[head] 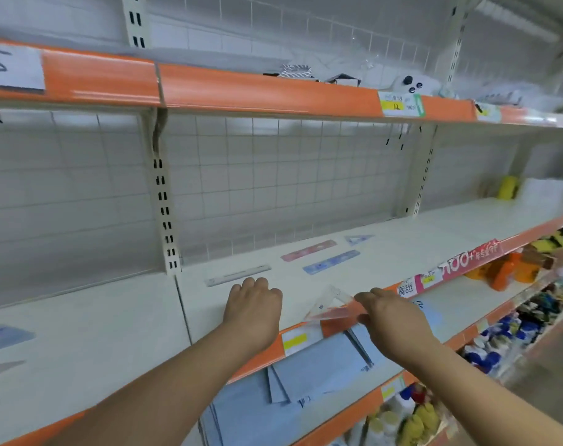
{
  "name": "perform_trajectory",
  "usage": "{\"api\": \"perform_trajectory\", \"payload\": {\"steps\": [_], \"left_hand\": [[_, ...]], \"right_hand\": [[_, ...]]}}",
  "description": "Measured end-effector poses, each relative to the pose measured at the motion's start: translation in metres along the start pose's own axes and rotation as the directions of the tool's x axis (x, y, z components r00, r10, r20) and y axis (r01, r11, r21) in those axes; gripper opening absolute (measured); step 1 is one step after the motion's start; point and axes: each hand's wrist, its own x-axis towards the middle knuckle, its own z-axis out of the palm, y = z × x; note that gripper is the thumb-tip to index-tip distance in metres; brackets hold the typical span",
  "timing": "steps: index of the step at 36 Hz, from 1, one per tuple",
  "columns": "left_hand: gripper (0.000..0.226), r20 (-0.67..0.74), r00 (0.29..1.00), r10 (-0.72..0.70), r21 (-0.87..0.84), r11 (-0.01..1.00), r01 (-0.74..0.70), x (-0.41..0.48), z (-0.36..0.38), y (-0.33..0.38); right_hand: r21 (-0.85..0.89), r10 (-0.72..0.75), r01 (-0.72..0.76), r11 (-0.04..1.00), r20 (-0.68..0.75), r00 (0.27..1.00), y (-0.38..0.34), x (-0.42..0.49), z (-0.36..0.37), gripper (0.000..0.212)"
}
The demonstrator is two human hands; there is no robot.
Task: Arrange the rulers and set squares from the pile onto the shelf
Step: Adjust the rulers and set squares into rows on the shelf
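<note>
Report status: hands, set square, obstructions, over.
Right hand pinches clear set square over front of shelf. Left hand curled on shelf, contents hidden. Grey ruler lies just beyond it.
</note>
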Motion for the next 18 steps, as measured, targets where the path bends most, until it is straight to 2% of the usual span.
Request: {"api": "perform_trajectory", "payload": {"steps": [5,18], "left_hand": [[0.024,-0.035,0.998,0.057,-0.026,0.998,-0.058,0.048,0.004,0.014],[0.027,-0.057,0.985,0.160,-0.043,0.986,-0.163,0.129,0.020,0.042]], "right_hand": [[-0.070,0.068,-0.068,0.995,-0.008,0.998,0.025,0.028,0.003,0.026],[-0.055,0.170,-0.168,0.984,0.035,0.985,0.068,0.072,0.026,0.029]]}}
